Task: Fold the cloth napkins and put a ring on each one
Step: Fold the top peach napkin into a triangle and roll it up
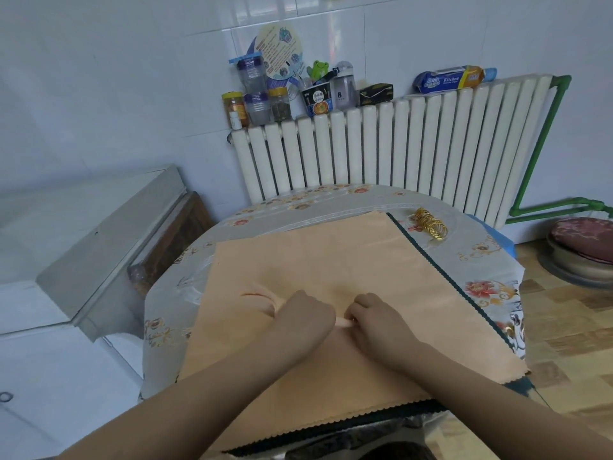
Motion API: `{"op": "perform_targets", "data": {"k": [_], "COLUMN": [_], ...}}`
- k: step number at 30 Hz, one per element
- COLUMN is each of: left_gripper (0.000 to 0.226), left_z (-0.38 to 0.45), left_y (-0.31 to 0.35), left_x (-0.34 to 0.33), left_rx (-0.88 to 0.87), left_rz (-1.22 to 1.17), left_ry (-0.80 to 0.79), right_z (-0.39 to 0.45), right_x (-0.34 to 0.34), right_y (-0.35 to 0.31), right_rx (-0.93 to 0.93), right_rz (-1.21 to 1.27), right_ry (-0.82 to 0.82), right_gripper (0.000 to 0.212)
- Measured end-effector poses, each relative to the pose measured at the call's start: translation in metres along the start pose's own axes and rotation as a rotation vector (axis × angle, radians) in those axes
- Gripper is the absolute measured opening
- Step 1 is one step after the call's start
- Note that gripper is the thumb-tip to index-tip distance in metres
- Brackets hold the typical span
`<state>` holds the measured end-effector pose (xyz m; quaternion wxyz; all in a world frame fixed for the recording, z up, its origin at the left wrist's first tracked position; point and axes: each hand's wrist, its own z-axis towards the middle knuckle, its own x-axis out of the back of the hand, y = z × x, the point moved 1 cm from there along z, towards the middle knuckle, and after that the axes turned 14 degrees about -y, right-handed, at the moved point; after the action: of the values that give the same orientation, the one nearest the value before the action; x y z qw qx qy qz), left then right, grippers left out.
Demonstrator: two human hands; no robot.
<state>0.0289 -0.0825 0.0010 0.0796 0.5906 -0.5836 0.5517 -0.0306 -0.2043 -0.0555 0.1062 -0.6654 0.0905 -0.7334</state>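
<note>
- We see a peach cloth napkin [331, 260] spread flat over most of a round worktop [481, 260] that wears a floral cover
- A dark green napkin edge [441, 270] shows from under the peach one along its right side and near edge, so a second cloth lies beneath it
- Our left hand [303, 315] sits on the middle of the peach napkin with its fingers curled, pinching up a bunch of the cloth that puckers out to its left
- Our right hand [378, 318] lies just beside it, fingers curled too, pinching a small ridge of the same cloth between the two hands
- Both hands are clamped on the peach napkin, close together and nearly touching
- A cluster of gold rings [429, 224] lies on the worktop at the far right, just past the green edge and well apart from the hands
- Behind the worktop stands a white radiator [398, 144] against the tiled wall, with jars, bottles, a noodle cup and a blue wrapped roll along its top
- A cushioned stool [583, 247] stands on the floor at the right
</note>
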Motion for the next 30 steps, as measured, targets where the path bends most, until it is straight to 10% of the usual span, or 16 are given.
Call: {"op": "perform_targets", "data": {"k": [8, 19, 26, 30], "left_gripper": [0.022, 0.049, 0.060, 0.046], "left_z": [-0.026, -0.014, -0.005, -0.004], "left_y": [-0.032, -0.074, -0.063, -0.056], "left_x": [-0.014, -0.083, -0.092, -0.093], "left_rx": [0.043, 0.100, 0.236, 0.030], "left_rz": [-0.311, -1.310, -1.269, -0.932], "left_ry": [-0.197, -0.263, -0.123, 0.186], "right_z": [0.001, 0.004, 0.015, 0.015], "right_x": [0.005, 0.007, 0.000, -0.004], "right_y": [0.004, 0.014, 0.011, 0.009], "right_rx": [-0.067, -0.138, -0.177, -0.144], "right_rz": [0.210, 0.514, 0.673, 0.595], "right_ry": [-0.171, -0.244, -0.257, -0.179], "right_gripper": [0.019, 0.005, 0.016, 0.019]}}
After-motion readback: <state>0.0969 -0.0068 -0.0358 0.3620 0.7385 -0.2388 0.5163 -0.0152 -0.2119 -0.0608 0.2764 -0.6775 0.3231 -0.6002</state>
